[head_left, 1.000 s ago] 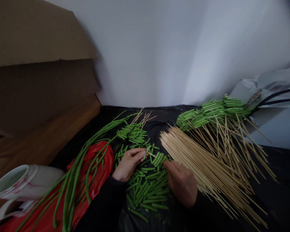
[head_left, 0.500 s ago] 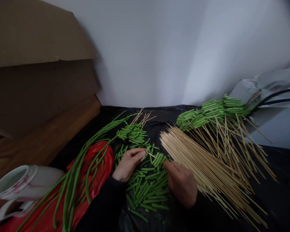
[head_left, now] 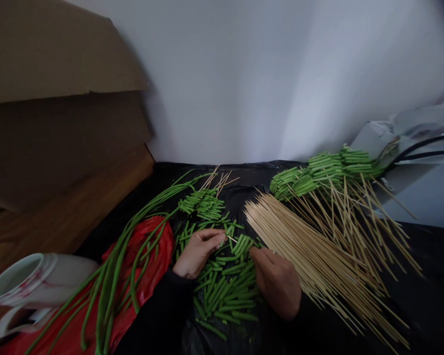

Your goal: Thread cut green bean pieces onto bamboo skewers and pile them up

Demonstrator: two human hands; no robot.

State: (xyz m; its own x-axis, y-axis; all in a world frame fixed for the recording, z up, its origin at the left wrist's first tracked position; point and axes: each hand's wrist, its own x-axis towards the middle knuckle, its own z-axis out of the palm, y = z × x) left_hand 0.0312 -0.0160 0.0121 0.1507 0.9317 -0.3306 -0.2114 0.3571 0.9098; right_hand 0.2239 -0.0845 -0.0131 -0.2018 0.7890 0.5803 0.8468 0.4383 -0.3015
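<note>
In the middle of the head view, my right hand (head_left: 277, 278), with a ring on one finger, is closed on a bamboo skewer (head_left: 232, 239). Several cut green bean pieces (head_left: 243, 244) are threaded side by side on it, just ahead of my fingers. My left hand (head_left: 200, 251) pinches a short green bean piece (head_left: 228, 230) at the skewer's bare tip. Whether the tip has pierced that piece I cannot tell. Beneath both hands lies a loose pile of cut green beans (head_left: 225, 291). My fingers hide the skewer's rear part.
Bare skewers (head_left: 303, 241) lie right of my hands, with loaded bean skewers (head_left: 327, 170) behind them. A smaller loaded bunch (head_left: 203, 203) lies ahead. Long beans (head_left: 114, 261) rest on a red plastic bag (head_left: 151, 276) beside a white pitcher (head_left: 59, 276). A cardboard box (head_left: 59, 59) stands left.
My left hand has shifted very slightly, and the bean piece in its fingertips has tilted a little near the skewer tip. My right hand is almost still.
</note>
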